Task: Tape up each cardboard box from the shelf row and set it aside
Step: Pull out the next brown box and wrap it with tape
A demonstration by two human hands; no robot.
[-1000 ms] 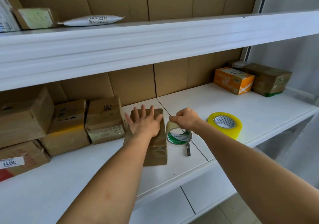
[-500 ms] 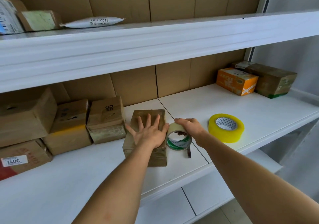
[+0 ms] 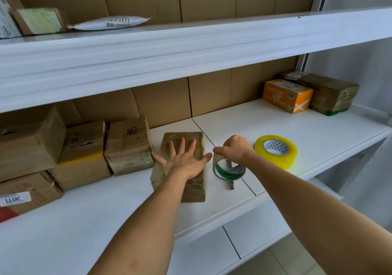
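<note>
Forearms are reaching in from 6 o'clock. Left hand point(image 3: 184, 162) is lying flat, fingers spread, pressing the flat cardboard box point(image 3: 180, 186) onto the white shelf point(image 3: 265, 124) at centre. Just beside it at 3 o'clock, right hand point(image 3: 234, 150) is curling round the green-cored tape roll point(image 3: 228, 169), standing on edge. Judgement: keeping that palm pinned should steady the box while tape is drawn across. Yellow roll point(image 3: 275, 150) is lying further toward 3 o'clock; waiting boxes point(image 3: 127, 145) are sitting at 9 o'clock.

Hands point(image 3: 182, 162) on box point(image 3: 180, 190) and tape roll point(image 3: 228, 171)
</note>
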